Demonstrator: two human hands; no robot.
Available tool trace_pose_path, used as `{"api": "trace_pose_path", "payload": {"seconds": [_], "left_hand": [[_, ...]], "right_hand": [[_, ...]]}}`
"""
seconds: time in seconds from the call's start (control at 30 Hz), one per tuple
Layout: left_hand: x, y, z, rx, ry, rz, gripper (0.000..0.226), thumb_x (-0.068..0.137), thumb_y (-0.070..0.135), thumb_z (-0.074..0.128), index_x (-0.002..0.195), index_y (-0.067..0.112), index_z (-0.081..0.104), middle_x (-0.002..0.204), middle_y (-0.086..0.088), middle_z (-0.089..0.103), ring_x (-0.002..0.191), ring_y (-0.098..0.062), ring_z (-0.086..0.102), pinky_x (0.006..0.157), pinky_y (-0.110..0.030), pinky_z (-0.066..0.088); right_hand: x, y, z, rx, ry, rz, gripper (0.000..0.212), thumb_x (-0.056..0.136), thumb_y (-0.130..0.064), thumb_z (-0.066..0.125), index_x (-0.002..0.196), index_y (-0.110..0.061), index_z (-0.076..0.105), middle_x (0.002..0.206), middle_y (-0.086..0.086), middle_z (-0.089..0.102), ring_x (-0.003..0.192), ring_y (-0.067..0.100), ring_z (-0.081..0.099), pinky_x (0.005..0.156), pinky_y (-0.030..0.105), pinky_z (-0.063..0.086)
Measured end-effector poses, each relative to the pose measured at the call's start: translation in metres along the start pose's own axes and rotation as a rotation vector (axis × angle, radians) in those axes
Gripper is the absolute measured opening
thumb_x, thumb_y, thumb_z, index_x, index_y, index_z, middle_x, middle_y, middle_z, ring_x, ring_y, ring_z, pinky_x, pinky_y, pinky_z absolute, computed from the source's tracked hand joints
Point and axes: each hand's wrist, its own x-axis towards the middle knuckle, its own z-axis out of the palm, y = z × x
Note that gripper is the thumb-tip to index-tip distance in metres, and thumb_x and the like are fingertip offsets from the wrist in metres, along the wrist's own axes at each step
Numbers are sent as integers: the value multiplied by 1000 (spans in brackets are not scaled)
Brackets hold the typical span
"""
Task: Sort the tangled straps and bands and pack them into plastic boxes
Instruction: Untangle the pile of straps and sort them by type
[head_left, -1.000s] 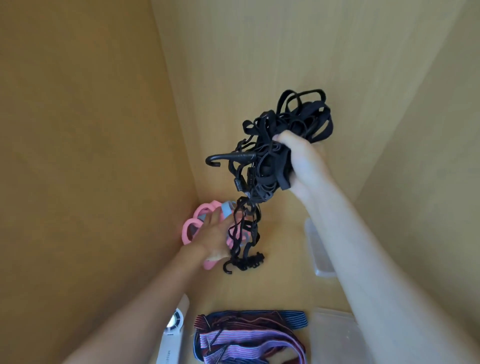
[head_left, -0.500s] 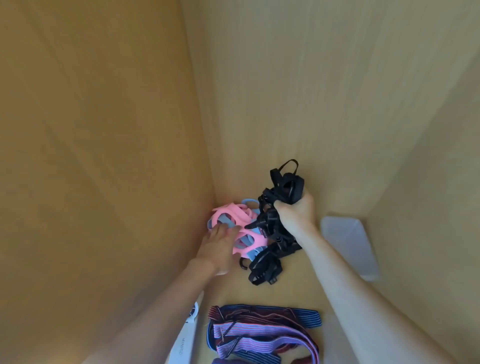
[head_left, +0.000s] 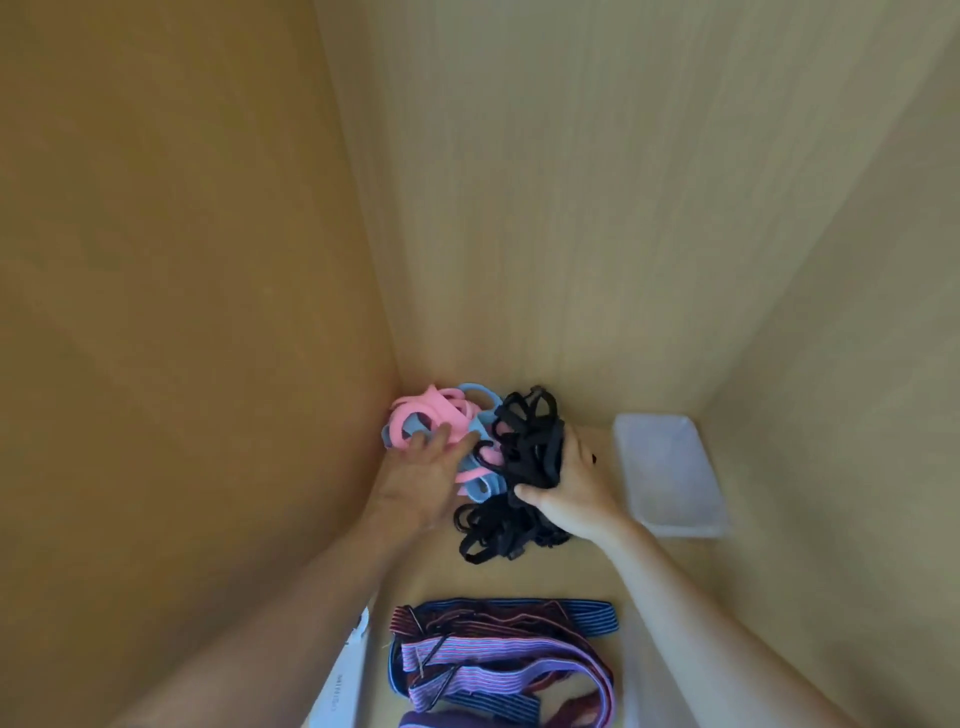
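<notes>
A tangle of black straps lies on the wooden shelf floor near the back left corner. My right hand grips this black bundle from the right side. Beside it, in the corner, sits a heap of pink and light-blue bands. My left hand rests flat on the pink and blue bands with its fingers spread. More black strap ends trail toward me below both hands.
A clear plastic box lies at the back right by the wall. Striped purple, blue and red elastic straps lie near the front. A white object shows at the lower left. Wooden walls close in left, back and right.
My right hand has brought the black bundle down from high in the air onto the shelf floor beside the pink bands. My left hand stayed on the pink and blue bands.
</notes>
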Motion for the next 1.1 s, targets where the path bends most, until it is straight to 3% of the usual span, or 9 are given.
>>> {"api": "trace_pose_path", "payload": {"seconds": [0.13,0.23,0.4,0.63,0.77,0.87,1.0,1.1], "left_hand": [[19,-15,-3,-164,-14,-80,74,81,42,76,143,32,39,139,0,46,118,-27,49,77,-39,50],[30,-25,-8,-307,-18,-203,52,92,32,61,140,27,43,136,-4,49,119,-28,53,78,-37,49],[35,-22,-10,-482,-5,-341,49,93,22,58,140,15,44,136,-11,51,119,-31,54,85,-44,50],[9,-15,-7,-701,19,-296,71,83,18,66,147,25,35,144,-7,45,131,-31,44,97,-47,49],[-15,-10,-4,-564,161,-86,92,75,16,68,156,28,24,156,-7,31,146,-31,26,116,-45,31],[-28,-1,-6,-473,207,15,94,72,25,61,154,38,17,164,-2,17,150,-27,14,118,-45,19],[-31,8,5,-339,43,-5,95,85,61,59,155,51,-4,167,12,-17,154,-20,-17,124,-52,3],[-24,15,12,-304,-46,-31,101,85,70,58,151,55,-18,164,13,-27,151,-25,-28,122,-59,-4]], "right_hand": [[-10,2,17,-4,73,-35,135,70,-47,87,158,-34,-15,168,2,-8,154,30,13,119,47,30],[-14,2,34,-46,140,-64,140,66,-51,88,153,-45,-21,166,0,-24,153,38,16,114,53,38],[-9,11,60,-344,98,20,131,70,-72,74,155,-38,-20,165,-2,-24,153,44,1,116,59,29],[24,4,58,-417,33,138,131,71,-80,65,159,-23,-14,167,-1,-21,153,39,-8,122,61,12],[39,-2,54,-390,63,179,135,63,-83,66,159,-20,-5,168,2,-9,152,38,2,122,59,13],[47,-4,53,-345,126,166,128,63,-78,70,157,-19,7,167,4,3,150,36,11,121,56,17],[52,5,45,-132,128,132,135,60,-65,85,159,-20,4,169,-2,-1,155,26,3,124,51,14],[47,12,37,28,119,77,140,60,-48,93,160,-23,-1,169,-3,0,155,22,2,125,48,17]]}}
